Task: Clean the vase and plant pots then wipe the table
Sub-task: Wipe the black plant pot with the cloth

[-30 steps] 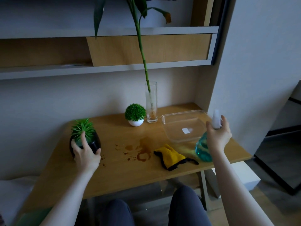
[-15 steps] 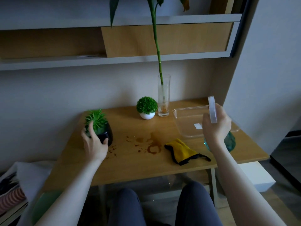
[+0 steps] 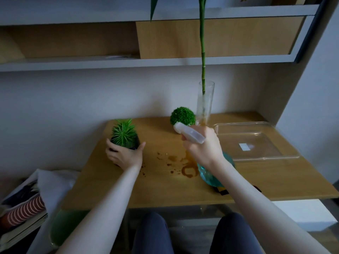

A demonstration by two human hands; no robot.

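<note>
right hand [image 3: 202, 149] gripping spray bottle [image 3: 214, 171], nozzle pointing left at dark pot [image 3: 134, 144]; left hand [image 3: 124, 155] cupping pot on table [image 3: 165, 189].

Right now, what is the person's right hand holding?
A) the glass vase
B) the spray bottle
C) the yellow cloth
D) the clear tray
B: the right hand grips the spray bottle by its neck, with the white nozzle aimed left, towards the dark pot that the left hand holds.
</note>
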